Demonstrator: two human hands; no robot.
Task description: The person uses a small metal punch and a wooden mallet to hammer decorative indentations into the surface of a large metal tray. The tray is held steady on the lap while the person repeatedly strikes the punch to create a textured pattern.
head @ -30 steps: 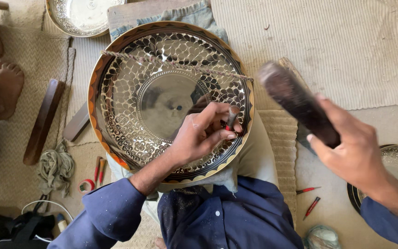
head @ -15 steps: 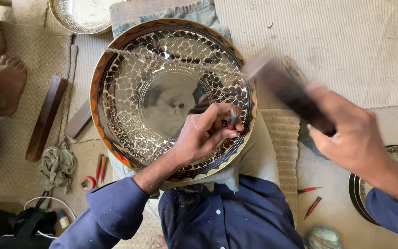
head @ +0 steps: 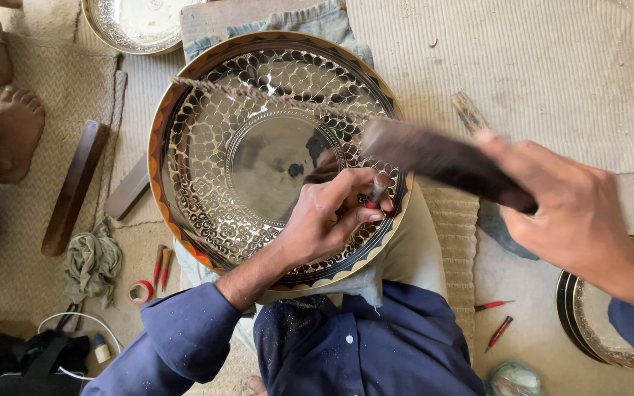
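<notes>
L hand (head: 324, 224): fingers pinched together on a short metal punch with red-marked tip (head: 377, 192), held roughly upright, tip on the patterned band of a large round engraved metal tray with orange-and-black scalloped rim (head: 207, 147). Heel of the hand rests on the tray's lower right part.

R hand (head: 570, 213): closed tight round the handle end of a dark wooden mallet, long and blurred (head: 434, 158). Head of the mallet sits just above the punch top; contact cannot be told, too blurred.

Tray lies tilted on the person's lap, over tan trousers and a blue denim cloth (head: 317, 18); a twisted cord (head: 273, 95) runs across its upper part.

Surroundings: flat dark wooden bars (head: 75, 187) on woven mat, L of tray. Grey-green rag (head: 93, 260), red tape roll (head: 139, 292) and red-handled tools (head: 161, 264) near lower L. Second engraved plate (head: 137, 22) at top edge. Stack of metal plates (head: 588, 315) at R, two small red tools (head: 497, 319) beside it. Another person's bare foot (head: 12, 132) far L, well apart.
</notes>
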